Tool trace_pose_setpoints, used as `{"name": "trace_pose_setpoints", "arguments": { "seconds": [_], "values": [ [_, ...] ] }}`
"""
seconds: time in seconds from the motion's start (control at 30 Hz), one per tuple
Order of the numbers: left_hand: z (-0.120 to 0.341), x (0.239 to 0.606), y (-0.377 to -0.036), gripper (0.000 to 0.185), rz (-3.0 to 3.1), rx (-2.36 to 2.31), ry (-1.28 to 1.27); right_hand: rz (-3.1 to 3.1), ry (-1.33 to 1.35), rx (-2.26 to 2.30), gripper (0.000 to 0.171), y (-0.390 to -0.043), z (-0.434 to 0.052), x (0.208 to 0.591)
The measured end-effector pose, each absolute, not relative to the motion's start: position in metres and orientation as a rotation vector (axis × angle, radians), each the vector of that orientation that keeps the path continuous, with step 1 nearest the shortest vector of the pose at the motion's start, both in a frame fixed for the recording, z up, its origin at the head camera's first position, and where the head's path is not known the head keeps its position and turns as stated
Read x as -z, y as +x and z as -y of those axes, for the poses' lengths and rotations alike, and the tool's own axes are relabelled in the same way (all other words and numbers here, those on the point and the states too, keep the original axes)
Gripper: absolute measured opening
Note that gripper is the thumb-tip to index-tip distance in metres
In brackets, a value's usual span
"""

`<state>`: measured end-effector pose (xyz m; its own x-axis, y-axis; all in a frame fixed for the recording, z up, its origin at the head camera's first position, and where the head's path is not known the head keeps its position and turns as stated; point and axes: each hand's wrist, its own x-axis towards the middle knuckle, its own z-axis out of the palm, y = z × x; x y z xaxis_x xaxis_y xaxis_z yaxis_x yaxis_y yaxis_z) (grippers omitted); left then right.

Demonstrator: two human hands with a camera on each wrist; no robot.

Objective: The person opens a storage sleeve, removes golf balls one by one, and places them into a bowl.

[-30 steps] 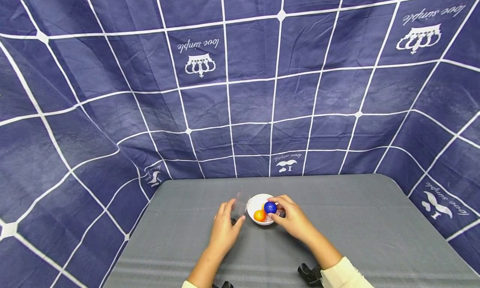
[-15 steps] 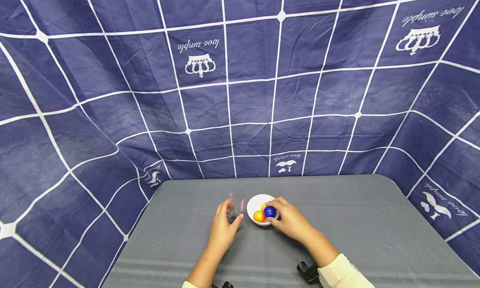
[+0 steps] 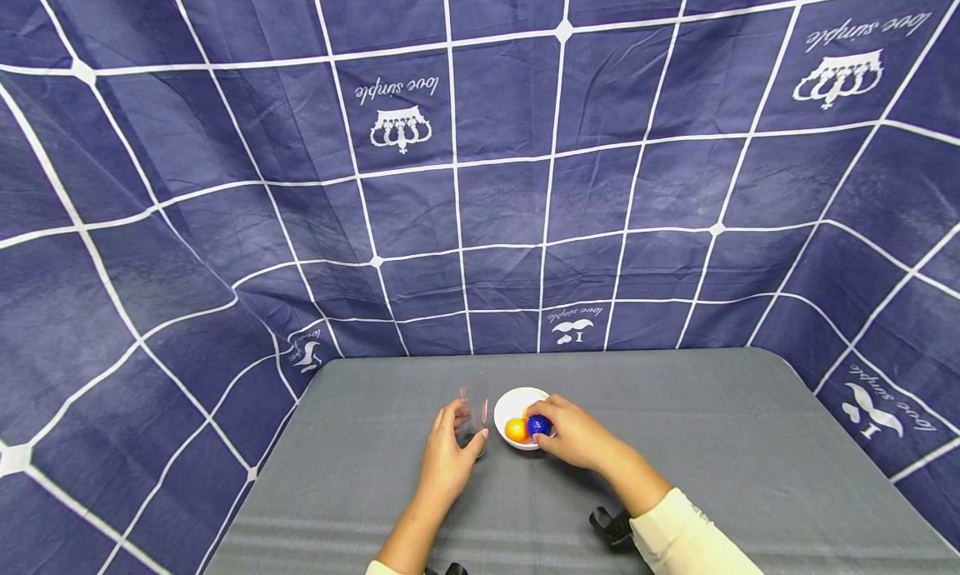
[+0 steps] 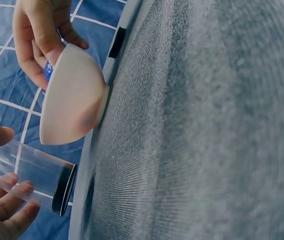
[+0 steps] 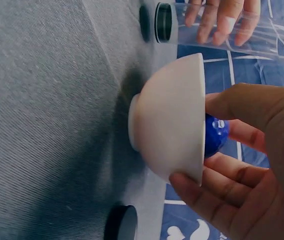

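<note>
My left hand (image 3: 447, 457) grips a clear plastic cylinder (image 4: 36, 162) with a black base, thumb on one side and fingers on the other. Just right of it stands a white bowl (image 3: 510, 402), upright on the table. Inside lie an orange ball (image 3: 516, 430) and, partly hidden behind my fingers, a yellow-orange one (image 3: 528, 412). My right hand (image 3: 576, 435) pinches a dimpled blue ball (image 3: 538, 425), low in the bowl beside the orange ball. In the right wrist view the blue ball (image 5: 215, 135) shows above the rim, and one finger touches the bowl's outer wall.
A round black lid-like piece (image 5: 123, 222) lies on the grey table (image 3: 360, 475), right of the bowl. Blue curtain cloth (image 3: 502, 200) with white lines rises behind and at both sides. A black strap (image 3: 613, 527) is near the right sleeve.
My right hand has lowered the blue ball deeper into the bowl, and the orange ball has shifted slightly left. Earlier, my left hand moved the cylinder a little left, away from the rim.
</note>
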<state>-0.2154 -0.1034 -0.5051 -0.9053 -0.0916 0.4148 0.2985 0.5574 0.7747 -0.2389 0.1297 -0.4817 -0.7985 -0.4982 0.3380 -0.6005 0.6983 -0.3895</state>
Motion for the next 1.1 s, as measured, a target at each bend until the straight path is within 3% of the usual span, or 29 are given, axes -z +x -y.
{"name": "trace_pose_setpoints", "arguments": {
  "seconds": [0.43,1.1],
  "values": [
    [0.107,0.505,-0.220,0.054,2.399,1.316,-0.167,2.845,0.944,-0.685,0.022,-0.244,-0.126,0.470],
    [0.110,0.512,-0.228,0.054,2.461,1.384,-0.148,2.855,0.878,-0.624,0.020,-0.241,-0.122,0.469]
  ]
}}
